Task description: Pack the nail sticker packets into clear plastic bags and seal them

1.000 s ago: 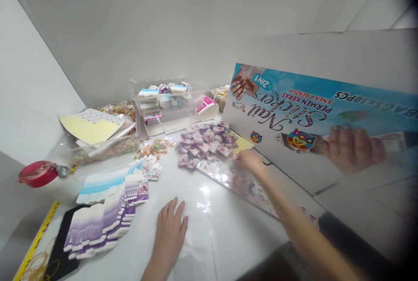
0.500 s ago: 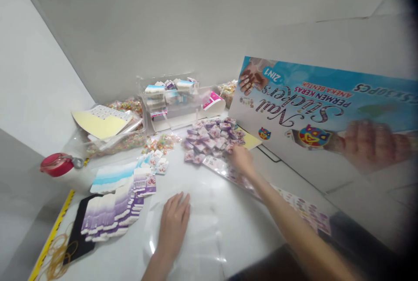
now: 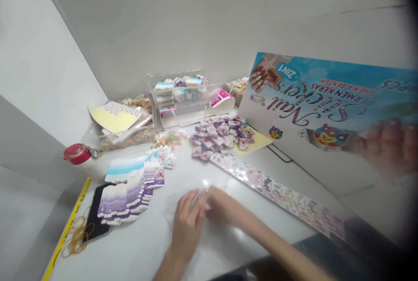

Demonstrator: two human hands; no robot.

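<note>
Our right hand has come from the heap of small purple packets to meet our left hand over the white table. Our fingertips close together, but we cannot tell whether they grasp anything. The heap lies beyond, by the sticker sheets. We do best pinching lightly, wrists low and steady.

Tabletop smooth, glossy; piled packets paper-like; sticker strip shiny; bin clear plastic
</note>
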